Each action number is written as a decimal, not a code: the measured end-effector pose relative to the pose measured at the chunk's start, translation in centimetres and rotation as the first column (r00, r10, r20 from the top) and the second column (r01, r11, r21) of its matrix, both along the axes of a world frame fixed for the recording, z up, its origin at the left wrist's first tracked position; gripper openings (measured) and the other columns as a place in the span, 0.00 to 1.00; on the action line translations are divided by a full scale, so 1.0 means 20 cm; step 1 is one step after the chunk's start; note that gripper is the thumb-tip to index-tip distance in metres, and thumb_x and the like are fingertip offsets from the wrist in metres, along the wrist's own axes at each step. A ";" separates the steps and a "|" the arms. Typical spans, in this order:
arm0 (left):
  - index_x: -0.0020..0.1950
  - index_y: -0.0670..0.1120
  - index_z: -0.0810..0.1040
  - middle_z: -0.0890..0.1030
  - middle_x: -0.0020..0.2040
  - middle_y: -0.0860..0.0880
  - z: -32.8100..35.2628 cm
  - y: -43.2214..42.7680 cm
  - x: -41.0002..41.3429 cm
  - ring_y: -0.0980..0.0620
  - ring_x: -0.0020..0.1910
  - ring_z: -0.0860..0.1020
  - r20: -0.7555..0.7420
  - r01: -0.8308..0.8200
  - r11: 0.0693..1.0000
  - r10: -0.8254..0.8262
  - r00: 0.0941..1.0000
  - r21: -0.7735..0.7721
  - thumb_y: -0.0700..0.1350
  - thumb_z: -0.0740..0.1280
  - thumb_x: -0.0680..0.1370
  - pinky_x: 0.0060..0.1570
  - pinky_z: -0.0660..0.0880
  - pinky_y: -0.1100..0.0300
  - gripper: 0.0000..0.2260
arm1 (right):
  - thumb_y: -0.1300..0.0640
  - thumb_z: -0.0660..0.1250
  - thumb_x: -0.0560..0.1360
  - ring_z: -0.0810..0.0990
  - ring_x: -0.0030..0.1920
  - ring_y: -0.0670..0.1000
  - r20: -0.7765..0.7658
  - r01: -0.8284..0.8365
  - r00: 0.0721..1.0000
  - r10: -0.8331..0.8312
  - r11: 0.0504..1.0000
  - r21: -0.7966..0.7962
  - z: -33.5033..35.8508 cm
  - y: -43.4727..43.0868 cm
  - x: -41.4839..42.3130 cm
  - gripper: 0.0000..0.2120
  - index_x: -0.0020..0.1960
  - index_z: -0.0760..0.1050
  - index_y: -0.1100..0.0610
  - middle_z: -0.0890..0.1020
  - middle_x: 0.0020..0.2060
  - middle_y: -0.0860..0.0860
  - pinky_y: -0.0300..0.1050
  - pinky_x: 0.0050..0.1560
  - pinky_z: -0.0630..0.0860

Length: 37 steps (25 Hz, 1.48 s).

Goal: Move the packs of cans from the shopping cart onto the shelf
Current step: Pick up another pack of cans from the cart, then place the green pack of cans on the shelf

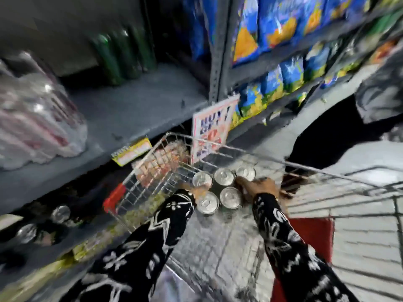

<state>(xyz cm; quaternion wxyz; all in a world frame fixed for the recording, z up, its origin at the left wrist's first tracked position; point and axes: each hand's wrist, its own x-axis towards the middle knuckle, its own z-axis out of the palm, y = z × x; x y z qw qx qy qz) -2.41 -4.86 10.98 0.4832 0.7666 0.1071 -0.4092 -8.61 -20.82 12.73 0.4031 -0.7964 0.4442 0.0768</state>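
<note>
A pack of cans (222,188) with silver tops sits inside the wire shopping cart (152,171), near its front end. My left hand (197,189) presses against the pack's left side, mostly hidden by the black patterned sleeve. My right hand (257,187) wraps the pack's right side. Both hands grip the pack between them. The grey shelf (135,105) stretches across the upper left, above the cart. The whole view is blurred by motion.
A plastic-wrapped pack of bottles (37,118) lies on the shelf's left end, with dark green bottles (122,53) at its back. More cans (61,214) stand on the lower shelf. Snack bags (272,29) fill the right-hand shelves. A promo sign (211,131) hangs by the cart.
</note>
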 end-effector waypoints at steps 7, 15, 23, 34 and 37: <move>0.47 0.34 0.80 0.81 0.50 0.36 0.77 0.42 0.65 0.42 0.51 0.79 0.526 -0.266 0.960 0.185 0.830 0.083 0.55 0.70 0.71 0.44 0.72 0.54 0.22 | 0.49 0.73 0.68 0.83 0.48 0.50 0.528 0.054 0.844 -0.095 0.994 0.093 0.67 0.33 0.67 0.25 0.54 0.77 0.69 0.82 0.48 0.59 0.40 0.47 0.74; 0.64 0.34 0.71 0.75 0.65 0.37 0.83 0.69 1.18 0.40 0.65 0.73 0.527 -0.424 0.886 0.274 0.804 0.186 0.57 0.67 0.72 0.63 0.70 0.52 0.31 | 0.48 0.71 0.67 0.80 0.54 0.59 0.458 -0.070 0.888 0.033 0.996 0.063 0.65 0.65 1.35 0.22 0.49 0.80 0.67 0.82 0.52 0.63 0.48 0.54 0.75; 0.68 0.44 0.70 0.71 0.70 0.40 0.59 0.63 0.99 0.41 0.69 0.69 0.495 -0.608 0.744 0.654 0.573 -0.278 0.55 0.51 0.80 0.68 0.63 0.53 0.23 | 0.43 0.58 0.76 0.69 0.62 0.47 0.774 -0.063 0.611 -0.165 0.965 0.256 0.38 0.81 1.26 0.27 0.68 0.67 0.59 0.72 0.58 0.50 0.37 0.60 0.62; 0.71 0.53 0.66 0.71 0.71 0.46 0.46 0.46 0.89 0.49 0.71 0.67 0.590 -0.475 0.844 0.522 0.616 -0.250 0.56 0.58 0.78 0.71 0.61 0.59 0.22 | 0.46 0.53 0.78 0.65 0.72 0.56 0.680 -0.183 0.733 0.021 0.969 0.167 0.29 0.50 1.40 0.26 0.73 0.60 0.56 0.66 0.72 0.56 0.46 0.70 0.60; 0.71 0.56 0.65 0.72 0.70 0.44 0.47 0.44 0.87 0.46 0.69 0.68 0.610 -0.498 0.848 0.495 0.619 -0.184 0.57 0.57 0.78 0.69 0.63 0.57 0.22 | 0.46 0.53 0.78 0.64 0.72 0.56 0.688 -0.221 0.725 0.046 0.961 0.169 0.29 0.47 1.40 0.26 0.73 0.60 0.56 0.66 0.73 0.56 0.46 0.71 0.59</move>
